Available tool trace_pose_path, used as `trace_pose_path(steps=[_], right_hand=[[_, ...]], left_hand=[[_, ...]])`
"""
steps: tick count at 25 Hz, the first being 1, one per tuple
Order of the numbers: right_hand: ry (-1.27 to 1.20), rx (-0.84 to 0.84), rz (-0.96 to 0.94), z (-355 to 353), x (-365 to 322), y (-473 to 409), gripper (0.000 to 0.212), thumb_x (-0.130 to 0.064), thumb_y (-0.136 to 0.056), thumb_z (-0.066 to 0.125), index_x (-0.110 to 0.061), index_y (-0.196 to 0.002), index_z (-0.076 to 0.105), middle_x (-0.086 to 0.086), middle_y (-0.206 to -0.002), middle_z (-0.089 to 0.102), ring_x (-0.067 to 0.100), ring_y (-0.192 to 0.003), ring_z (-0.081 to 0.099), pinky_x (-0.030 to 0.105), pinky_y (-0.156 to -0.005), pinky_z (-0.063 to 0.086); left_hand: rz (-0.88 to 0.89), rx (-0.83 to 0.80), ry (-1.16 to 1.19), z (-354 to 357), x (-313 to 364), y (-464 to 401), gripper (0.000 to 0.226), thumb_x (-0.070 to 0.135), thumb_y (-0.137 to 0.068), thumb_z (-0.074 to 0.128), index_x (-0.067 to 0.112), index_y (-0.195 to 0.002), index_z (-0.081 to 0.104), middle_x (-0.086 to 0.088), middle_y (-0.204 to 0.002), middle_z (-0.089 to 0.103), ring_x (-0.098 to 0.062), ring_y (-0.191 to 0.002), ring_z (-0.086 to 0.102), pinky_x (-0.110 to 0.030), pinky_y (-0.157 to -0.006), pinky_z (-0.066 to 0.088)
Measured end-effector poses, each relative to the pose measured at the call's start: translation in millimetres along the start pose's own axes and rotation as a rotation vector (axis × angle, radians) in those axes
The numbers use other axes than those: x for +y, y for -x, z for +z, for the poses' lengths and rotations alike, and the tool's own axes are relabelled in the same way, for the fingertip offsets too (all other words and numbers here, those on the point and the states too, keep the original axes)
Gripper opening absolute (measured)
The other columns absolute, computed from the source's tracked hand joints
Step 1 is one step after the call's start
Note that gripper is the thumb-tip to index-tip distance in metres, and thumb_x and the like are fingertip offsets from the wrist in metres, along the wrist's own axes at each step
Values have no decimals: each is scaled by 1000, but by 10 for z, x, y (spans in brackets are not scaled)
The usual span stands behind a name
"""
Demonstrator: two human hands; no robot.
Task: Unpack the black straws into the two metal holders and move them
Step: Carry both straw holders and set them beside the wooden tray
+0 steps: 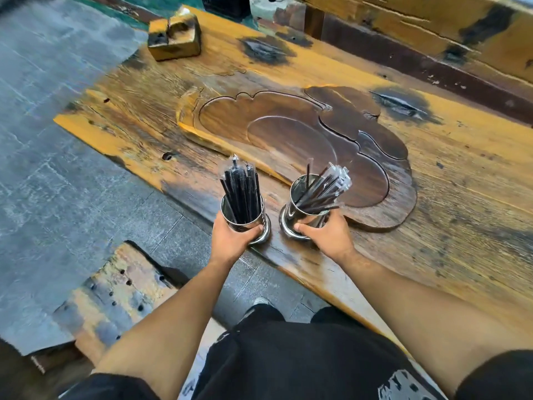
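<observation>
Down near the table's (432, 174) close edge, two metal holders stand side by side, apart by a narrow gap, each gripped by one hand. The left hand (233, 236) wraps around the left holder (245, 217) from the near side, thumb across its front; the fingers behind the cup are hidden. The right hand (326, 236) clasps the right holder (305, 215) low on its body, thumb pointing left over the flared base, and it covers much of the holder's near wall. Whether either holder is lifted or resting on the wood is hard to tell; the bases look to be at the surface.

Black straws (240, 189) stand nearly upright in the left holder, bunched, their tops in clear wrapping. Those in the right holder (323, 189) lean and fan toward the right, also in clear sleeves; single straws blur together and cannot be counted. Their lower ends are lost inside the cups.

Beyond the holders lies a dark carved tray (288, 134), its near rim partly behind the right holder. A small wooden block (176, 36) sits at the far left corner of the table, smeared by motion. Below, a bench (115, 298) and dark clothing fill the near edge, both cut off by the frame.
</observation>
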State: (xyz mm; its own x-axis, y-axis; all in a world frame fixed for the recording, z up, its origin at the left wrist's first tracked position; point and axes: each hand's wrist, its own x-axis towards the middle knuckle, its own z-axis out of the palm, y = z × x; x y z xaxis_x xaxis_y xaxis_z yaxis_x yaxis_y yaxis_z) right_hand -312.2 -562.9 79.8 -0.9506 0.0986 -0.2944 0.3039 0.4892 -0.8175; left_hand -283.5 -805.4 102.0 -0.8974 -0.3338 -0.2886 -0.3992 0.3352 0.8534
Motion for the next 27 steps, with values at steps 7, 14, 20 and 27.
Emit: trace_pose_path(steps=[7,14,20,27], right_hand=[[-51,76,44,297,-437,-34,48,-52,-59,89,-57,-95,59,-10,-104,73,11,-103,67,43,-98,53],[-93,78,55,281,-655,-364,45,-49,-60,90,-41,-96,64,-13,-97,76,5,-98,70,39,-98,54],[-113,70,5,191,-776,-719,43,-51,-60,89,-44,-94,63,-12,-97,76,5,-96,70,42,-96,55],[-92,78,19,292,-881,-1039,52,-57,-58,89,-46,-101,62,-13,-106,71,7,-102,68,41,-97,55]], left_hand=[[26,-117,-46,-406,-55,-544,70,19,-63,96,25,-118,52,19,-103,61,16,-92,55,3,-79,39],[23,-143,-44,-329,139,-952,88,35,-55,99,23,-129,53,10,-119,68,-6,-111,64,-26,-103,47],[34,-115,-63,-302,352,-1253,90,42,-56,97,25,-131,52,11,-120,68,-8,-113,64,-30,-106,50],[101,-101,-30,-454,535,-1763,85,36,-56,98,29,-128,53,11,-123,68,-8,-116,63,-27,-104,47]])
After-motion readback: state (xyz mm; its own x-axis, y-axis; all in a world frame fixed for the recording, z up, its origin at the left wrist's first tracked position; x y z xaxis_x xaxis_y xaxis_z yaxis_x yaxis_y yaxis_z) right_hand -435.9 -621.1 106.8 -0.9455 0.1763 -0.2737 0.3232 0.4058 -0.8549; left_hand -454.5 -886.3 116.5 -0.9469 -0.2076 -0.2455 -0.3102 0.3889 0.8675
